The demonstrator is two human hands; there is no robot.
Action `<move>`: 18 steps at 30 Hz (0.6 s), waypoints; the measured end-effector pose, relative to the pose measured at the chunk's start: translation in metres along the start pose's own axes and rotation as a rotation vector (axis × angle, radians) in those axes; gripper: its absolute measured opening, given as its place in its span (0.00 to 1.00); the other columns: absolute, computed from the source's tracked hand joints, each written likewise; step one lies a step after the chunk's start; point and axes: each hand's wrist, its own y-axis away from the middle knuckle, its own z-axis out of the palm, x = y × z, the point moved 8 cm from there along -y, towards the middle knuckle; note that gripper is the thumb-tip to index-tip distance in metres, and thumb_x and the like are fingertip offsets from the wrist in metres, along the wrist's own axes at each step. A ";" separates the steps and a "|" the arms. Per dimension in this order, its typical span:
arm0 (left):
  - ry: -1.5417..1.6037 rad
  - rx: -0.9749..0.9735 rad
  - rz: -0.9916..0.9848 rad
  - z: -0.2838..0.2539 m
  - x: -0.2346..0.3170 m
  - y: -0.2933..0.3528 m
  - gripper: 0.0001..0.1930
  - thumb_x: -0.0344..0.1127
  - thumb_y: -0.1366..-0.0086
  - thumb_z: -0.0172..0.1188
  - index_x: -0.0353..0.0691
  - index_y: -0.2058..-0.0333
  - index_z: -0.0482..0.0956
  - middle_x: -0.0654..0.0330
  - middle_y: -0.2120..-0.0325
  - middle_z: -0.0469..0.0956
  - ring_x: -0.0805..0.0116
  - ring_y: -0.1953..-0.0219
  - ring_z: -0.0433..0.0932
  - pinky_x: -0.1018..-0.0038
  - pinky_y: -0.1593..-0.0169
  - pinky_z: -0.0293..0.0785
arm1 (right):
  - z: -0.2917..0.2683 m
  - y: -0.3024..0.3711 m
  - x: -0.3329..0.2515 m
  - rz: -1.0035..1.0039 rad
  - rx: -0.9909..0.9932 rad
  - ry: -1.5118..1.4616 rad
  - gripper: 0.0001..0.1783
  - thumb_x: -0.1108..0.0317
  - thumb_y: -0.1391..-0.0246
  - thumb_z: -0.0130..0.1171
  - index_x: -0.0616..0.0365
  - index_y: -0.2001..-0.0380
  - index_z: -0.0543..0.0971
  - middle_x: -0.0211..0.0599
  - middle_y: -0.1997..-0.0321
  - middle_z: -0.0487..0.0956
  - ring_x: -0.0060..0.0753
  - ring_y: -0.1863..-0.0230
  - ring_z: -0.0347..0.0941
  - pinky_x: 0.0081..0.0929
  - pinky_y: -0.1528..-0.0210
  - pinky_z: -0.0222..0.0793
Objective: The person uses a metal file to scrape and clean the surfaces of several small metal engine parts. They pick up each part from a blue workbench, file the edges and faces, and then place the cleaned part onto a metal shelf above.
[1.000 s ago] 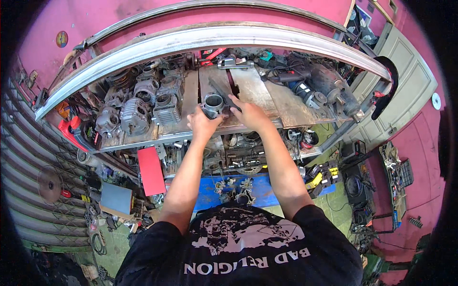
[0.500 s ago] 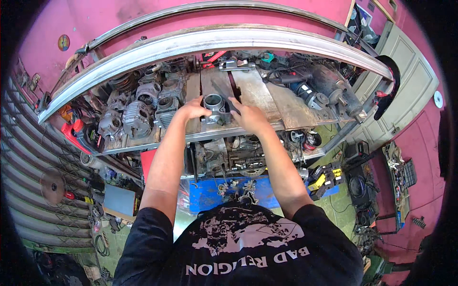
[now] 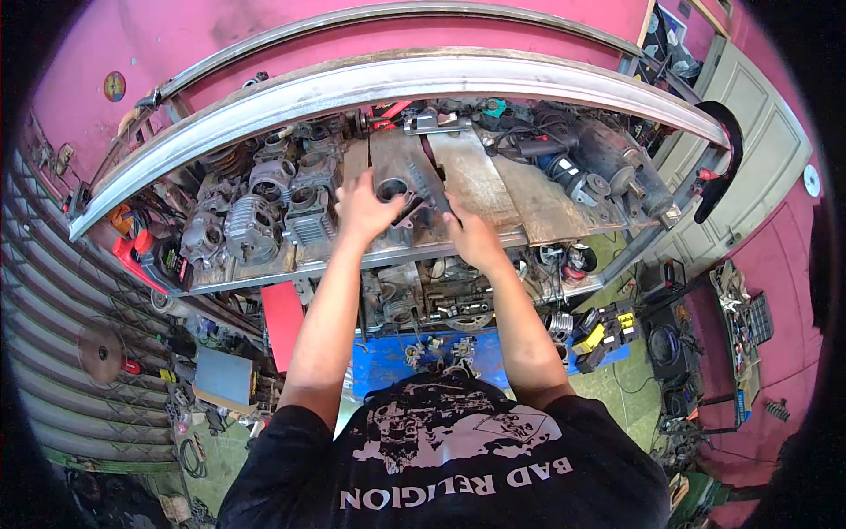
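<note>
A grey engine cylinder [image 3: 393, 189] with a round bore sits on the bench in front of me, its open end up. My left hand [image 3: 363, 212] grips it from the left, the thumb at the near rim of the bore and the fingers along its far left side. Just right of the cylinder, a long dark flat strip [image 3: 426, 183] slants away from me; its exact kind is unclear. My right hand [image 3: 474, 238] is closed on the near end of that strip, with part of its grip hidden.
Several engine cylinders and cylinder heads [image 3: 253, 223] crowd the bench on the left. An angle grinder [image 3: 577, 181] and a large dark canister [image 3: 608, 163] lie to the right. A white rail [image 3: 423, 72] spans above the bench. Below it are more engine parts and a blue surface [image 3: 379, 366].
My left hand has shifted right over the cylinder, its thumb now at the near rim. The dark strip and my right hand have moved right and toward me.
</note>
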 end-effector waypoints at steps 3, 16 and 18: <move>-0.242 -0.121 0.028 0.007 0.038 -0.002 0.56 0.72 0.55 0.73 0.43 0.32 0.72 0.42 0.37 0.75 0.38 0.32 0.65 0.42 0.31 0.58 | 0.007 0.004 0.020 -0.002 0.105 -0.340 0.25 0.58 0.26 0.48 0.53 0.31 0.72 0.57 0.49 0.85 0.51 0.46 0.82 0.39 0.41 0.72; -0.533 -0.479 0.440 0.025 0.078 -0.021 0.49 0.63 0.62 0.80 0.36 0.44 0.80 0.46 0.50 0.84 0.43 0.37 0.70 0.40 0.35 0.59 | -0.010 0.022 0.060 0.047 0.182 -0.498 0.25 0.62 0.26 0.50 0.63 0.33 0.72 0.54 0.41 0.82 0.36 0.41 0.78 0.29 0.36 0.67; -0.327 -0.469 0.556 0.019 0.073 -0.017 0.48 0.57 0.62 0.82 0.41 0.42 0.77 0.45 0.50 0.82 0.44 0.39 0.70 0.45 0.35 0.61 | -0.017 0.025 0.044 -0.121 0.245 -0.408 0.25 0.62 0.26 0.50 0.61 0.31 0.71 0.57 0.43 0.83 0.36 0.45 0.80 0.30 0.39 0.69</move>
